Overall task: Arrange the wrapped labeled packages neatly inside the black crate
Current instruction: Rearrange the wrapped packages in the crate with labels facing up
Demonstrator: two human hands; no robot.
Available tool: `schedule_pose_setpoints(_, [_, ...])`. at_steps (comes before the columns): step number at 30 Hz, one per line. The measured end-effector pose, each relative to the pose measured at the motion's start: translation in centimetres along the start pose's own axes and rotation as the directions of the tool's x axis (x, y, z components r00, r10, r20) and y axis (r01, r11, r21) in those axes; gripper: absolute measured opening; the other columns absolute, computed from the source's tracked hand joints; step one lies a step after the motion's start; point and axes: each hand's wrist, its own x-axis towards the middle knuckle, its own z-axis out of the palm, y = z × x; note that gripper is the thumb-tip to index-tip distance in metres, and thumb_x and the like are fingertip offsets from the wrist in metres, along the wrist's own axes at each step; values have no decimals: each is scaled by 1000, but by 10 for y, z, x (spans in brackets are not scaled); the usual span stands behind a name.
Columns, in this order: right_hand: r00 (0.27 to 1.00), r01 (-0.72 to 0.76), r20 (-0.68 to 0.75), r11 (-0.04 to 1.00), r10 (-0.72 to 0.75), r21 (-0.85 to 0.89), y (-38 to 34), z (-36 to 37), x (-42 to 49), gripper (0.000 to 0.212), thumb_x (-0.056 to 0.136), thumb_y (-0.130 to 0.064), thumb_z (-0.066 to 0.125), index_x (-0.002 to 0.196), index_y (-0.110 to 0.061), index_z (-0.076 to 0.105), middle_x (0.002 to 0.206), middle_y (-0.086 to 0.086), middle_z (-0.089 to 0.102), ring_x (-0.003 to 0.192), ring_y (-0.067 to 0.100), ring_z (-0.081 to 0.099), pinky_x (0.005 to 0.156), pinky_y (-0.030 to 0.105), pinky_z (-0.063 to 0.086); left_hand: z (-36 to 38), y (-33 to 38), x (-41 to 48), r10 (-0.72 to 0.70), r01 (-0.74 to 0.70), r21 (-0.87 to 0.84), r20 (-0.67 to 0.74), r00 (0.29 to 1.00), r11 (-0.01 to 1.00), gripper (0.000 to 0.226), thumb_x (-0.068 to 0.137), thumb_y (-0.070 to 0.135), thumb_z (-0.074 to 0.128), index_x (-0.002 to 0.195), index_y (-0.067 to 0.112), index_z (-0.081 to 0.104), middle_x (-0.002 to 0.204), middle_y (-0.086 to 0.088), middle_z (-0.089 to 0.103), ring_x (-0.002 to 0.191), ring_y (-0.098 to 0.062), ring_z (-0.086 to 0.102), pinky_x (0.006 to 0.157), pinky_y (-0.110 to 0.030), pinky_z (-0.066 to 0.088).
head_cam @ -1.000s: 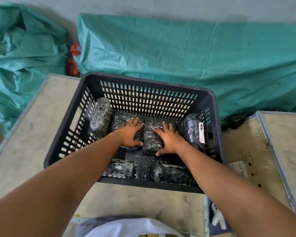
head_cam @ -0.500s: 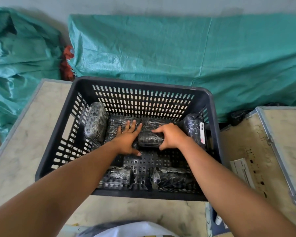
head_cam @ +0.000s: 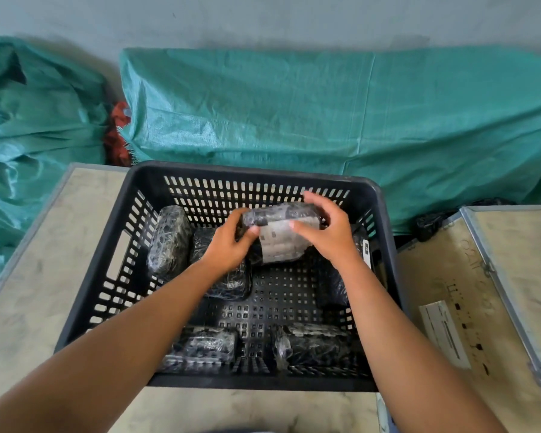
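So you've got the black crate (head_cam: 384, 232) sitting on the pale worktop (head_cam: 28, 307), green tarp (head_cam: 325, 114) bunched up behind it at 12 o'clock. Inside: one wrapped package (head_cam: 168, 242) leaning on the wall at 9 o'clock, another (head_cam: 228, 282) lying flat next to it under your left wrist, one standing at 3 o'clock (head_cam: 331, 289), and two along the near wall, at 7 (head_cam: 202, 348) and at 5 (head_cam: 313, 342).

You're mid-step, I'd say: the lifted package (head_cam: 278, 235) hangs above the crate floor toward 12 o'clock, label facing you. Your left hand (head_cam: 228, 245) pinches its left end, your right hand (head_cam: 325, 232) cups the right end with fingers curled over the top.

Next move looks like setting it down in the bare gap in the back row, squared up with its neighbours.

The white label has dark printed blocks, way too blurry to read. Same for the slip on the case (head_cam: 444, 332) at 3 o'clock.
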Motion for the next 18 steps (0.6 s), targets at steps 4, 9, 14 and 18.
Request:
schedule_pose_setpoints(4, [991,-106,87,994,106,-3,3,3,-4,101,64,-45,96,144,-53,36,152,-12,45,138,13,46,107,44,50,-7,-1,4,-26,19,-73,-101,995,997,69,99,65,36,152,21,38,112,13,64,97,0,63,85,-34,58])
schedule_pose_setpoints(9, [972,-54,215,982,93,-179,11,16,-7,94,85,-28,85,155,-51,25,168,-5,29,148,14,30,118,47,33,3,-13,-2,-21,23,-16,137,990,1000,92,100,34,64,160,48,-5,166,8,15,135,10,37,103,-11,39])
schedule_pose_setpoints(14, [961,-75,222,924,168,-374,21,15,0,63,96,-20,72,146,-46,46,142,6,49,125,20,50,111,45,45,26,-17,-6,-112,96,67,303,946,993,114,81,35,84,158,56,3,165,-1,31,156,-30,11,120,-60,27])
schedule_pose_setpoints(18, [956,-122,182,875,231,-469,31,22,1,61,97,-19,70,147,-46,45,142,12,41,120,28,55,92,27,49,38,-25,-10,-169,126,163,289,942,979,125,71,28,93,158,53,7,172,-10,2,157,-30,0,123,-54,17])
